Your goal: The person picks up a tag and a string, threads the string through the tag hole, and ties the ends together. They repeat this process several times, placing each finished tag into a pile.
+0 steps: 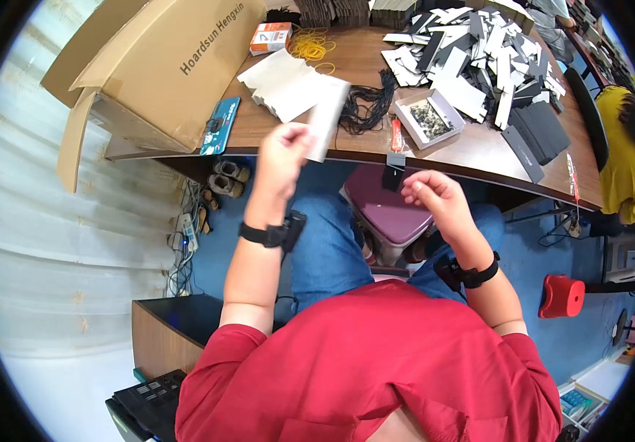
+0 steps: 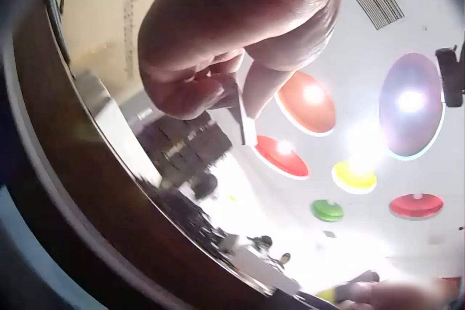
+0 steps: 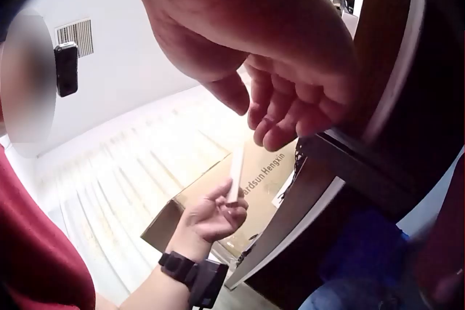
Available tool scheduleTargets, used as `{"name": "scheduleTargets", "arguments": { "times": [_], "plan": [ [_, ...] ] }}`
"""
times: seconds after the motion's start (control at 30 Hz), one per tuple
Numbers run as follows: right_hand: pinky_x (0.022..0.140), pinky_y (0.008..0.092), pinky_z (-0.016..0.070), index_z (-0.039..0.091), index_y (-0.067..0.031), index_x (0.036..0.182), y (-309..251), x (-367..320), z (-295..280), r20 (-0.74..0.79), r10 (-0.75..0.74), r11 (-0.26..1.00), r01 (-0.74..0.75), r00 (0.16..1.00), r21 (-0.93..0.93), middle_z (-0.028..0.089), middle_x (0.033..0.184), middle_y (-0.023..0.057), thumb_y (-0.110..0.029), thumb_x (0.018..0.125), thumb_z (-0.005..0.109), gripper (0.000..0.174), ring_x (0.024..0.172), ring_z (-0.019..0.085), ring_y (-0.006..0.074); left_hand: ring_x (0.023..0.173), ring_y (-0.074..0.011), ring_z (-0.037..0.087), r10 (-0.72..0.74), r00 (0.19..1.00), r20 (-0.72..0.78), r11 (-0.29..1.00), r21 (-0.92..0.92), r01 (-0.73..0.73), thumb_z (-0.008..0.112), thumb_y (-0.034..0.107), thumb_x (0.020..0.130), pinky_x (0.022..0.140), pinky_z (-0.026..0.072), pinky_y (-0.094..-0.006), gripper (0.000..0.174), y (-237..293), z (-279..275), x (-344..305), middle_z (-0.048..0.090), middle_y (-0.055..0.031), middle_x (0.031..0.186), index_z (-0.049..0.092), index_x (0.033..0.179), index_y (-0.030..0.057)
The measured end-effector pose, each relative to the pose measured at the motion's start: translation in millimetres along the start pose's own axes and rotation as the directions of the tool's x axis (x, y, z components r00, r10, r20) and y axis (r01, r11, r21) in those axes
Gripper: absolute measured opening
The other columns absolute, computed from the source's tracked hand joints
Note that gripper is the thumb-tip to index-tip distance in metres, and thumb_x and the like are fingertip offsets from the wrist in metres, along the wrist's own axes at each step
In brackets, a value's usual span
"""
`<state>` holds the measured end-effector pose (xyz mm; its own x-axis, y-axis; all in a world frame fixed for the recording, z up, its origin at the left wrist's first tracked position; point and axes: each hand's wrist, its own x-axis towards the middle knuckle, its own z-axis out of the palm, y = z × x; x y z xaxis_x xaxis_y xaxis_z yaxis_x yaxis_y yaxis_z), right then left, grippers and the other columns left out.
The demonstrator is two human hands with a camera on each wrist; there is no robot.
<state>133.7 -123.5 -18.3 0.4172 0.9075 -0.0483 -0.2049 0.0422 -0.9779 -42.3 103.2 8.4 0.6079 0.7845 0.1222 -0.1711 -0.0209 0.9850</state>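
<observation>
My left hand (image 1: pixel 282 163) pinches a flat white cardboard piece (image 1: pixel 327 121) between thumb and fingers, holding it up at the table's front edge. In the left wrist view, the thin edge of that piece (image 2: pixel 245 125) shows between the fingertips. My right hand (image 1: pixel 437 199) hangs in front of the table with its fingers loosely curled and nothing in them. Beside its fingertips, a small black piece (image 1: pixel 393 173) overlaps the table edge. White sheets (image 1: pixel 288 85) lie behind the left hand, with a bundle of black cords (image 1: pixel 369 103) to their right.
A large cardboard box (image 1: pixel 162 74) stands at the left. An open tray of small parts (image 1: pixel 429 119) sits near the front edge, before a heap of black and white strips (image 1: pixel 479 59). Yellow rubber bands (image 1: pixel 311 46) lie at the back. Below is a purple stool (image 1: pixel 384 202).
</observation>
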Motion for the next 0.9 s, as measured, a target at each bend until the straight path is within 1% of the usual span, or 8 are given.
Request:
{"name": "scheduleTargets", "arguments": {
  "times": [0.07,0.17,0.23,0.33,0.43,0.5,0.73,0.9],
  "plan": [
    [0.071,0.0210,0.0455,0.061,0.0006,0.106,-12,-1,9,-0.064,-0.029,0.999,0.027,0.998,-0.026,0.065,0.092,0.0044,-0.011,0.092,0.056,0.018,0.078,0.058,0.0076,0.067,-0.0045,0.052,0.024,0.979,0.202,1.000,0.015,-0.028,0.064,0.007,0.085,0.059,0.0424,-0.0196,0.008,0,32,-25,0.061,0.0012,0.080,0.063,0.092,0.0031],
    [0.060,0.0200,0.0423,0.061,-0.0004,0.104,-13,0,18,-0.101,-0.089,0.995,0.083,0.991,-0.062,0.063,0.084,0.0027,-0.013,0.092,0.056,0.018,0.067,0.055,0.0058,0.074,-0.0060,0.051,0.065,0.938,0.341,0.950,0.267,-0.163,0.065,0.007,0.084,0.068,0.0434,-0.0215,0.007,-34,60,-47,0.056,0.0009,0.084,0.061,0.084,0.0006],
    [0.055,0.0204,0.0415,0.061,-0.0011,0.101,3,4,15,-0.090,-0.104,0.990,0.094,0.990,-0.109,0.061,0.078,0.0022,-0.015,0.092,0.056,0.017,0.060,0.052,0.0056,0.066,-0.0087,0.048,0.041,0.941,0.336,0.967,0.223,-0.122,0.066,0.008,0.081,0.059,0.0404,-0.0243,0.008,-48,71,-57,0.053,-0.0014,0.078,0.063,0.082,0.0004],
    [0.049,0.0218,0.0396,0.062,-0.0004,0.094,18,8,14,-0.099,-0.067,0.958,0.036,0.993,-0.284,0.057,0.066,0.0005,-0.015,0.092,0.056,0.016,0.053,0.048,0.0055,0.074,-0.0070,0.053,-0.038,0.921,0.388,0.927,0.357,-0.113,0.066,0.007,0.083,0.066,0.0433,-0.0204,0.008,-62,66,-59,0.056,-0.0010,0.088,0.063,0.087,0.0002],
    [0.050,0.0261,0.0413,0.063,0.0006,0.091,35,13,15,-0.120,-0.034,0.902,-0.021,0.992,-0.431,0.057,0.064,0.0039,-0.015,0.090,0.058,0.017,0.053,0.049,0.0086,0.076,-0.0078,0.054,-0.002,0.962,0.274,0.981,0.190,-0.051,0.065,0.008,0.084,0.067,0.0445,-0.0211,0.012,-70,65,-53,0.057,-0.0023,0.089,0.064,0.093,-0.0003],
    [0.052,0.0284,0.0423,0.064,0.0007,0.090,49,17,10,-0.142,-0.053,0.850,-0.030,0.989,-0.525,0.057,0.065,0.0068,-0.015,0.089,0.059,0.017,0.054,0.050,0.0107,0.079,-0.0085,0.055,0.057,0.961,0.272,0.941,0.308,-0.143,0.064,0.008,0.084,0.069,0.0456,-0.0221,0.016,-70,63,-46,0.058,-0.0031,0.092,0.064,0.098,-0.0009],
    [0.055,0.0316,0.0441,0.065,0.0004,0.091,53,23,8,-0.101,-0.115,0.831,0.040,0.988,-0.555,0.058,0.064,0.0130,-0.017,0.087,0.061,0.018,0.056,0.055,0.0174,0.076,-0.0061,0.055,0.047,0.970,0.238,0.950,0.288,-0.117,0.064,0.008,0.085,0.067,0.0454,-0.0218,0.011,-76,79,-37,0.061,-0.0012,0.086,0.063,0.092,-0.0008],
    [0.054,0.0322,0.0444,0.064,0.0008,0.089,53,23,5,-0.107,-0.027,0.811,-0.040,0.994,-0.584,0.059,0.063,0.0125,-0.018,0.087,0.060,0.019,0.054,0.055,0.0178,0.072,-0.0052,0.054,-0.001,0.964,0.265,0.946,0.314,-0.085,0.064,0.008,0.086,0.066,0.0457,-0.0221,0.009,-83,76,-33,0.063,0.0000,0.080,0.063,0.089,-0.0001]
  ]
}}
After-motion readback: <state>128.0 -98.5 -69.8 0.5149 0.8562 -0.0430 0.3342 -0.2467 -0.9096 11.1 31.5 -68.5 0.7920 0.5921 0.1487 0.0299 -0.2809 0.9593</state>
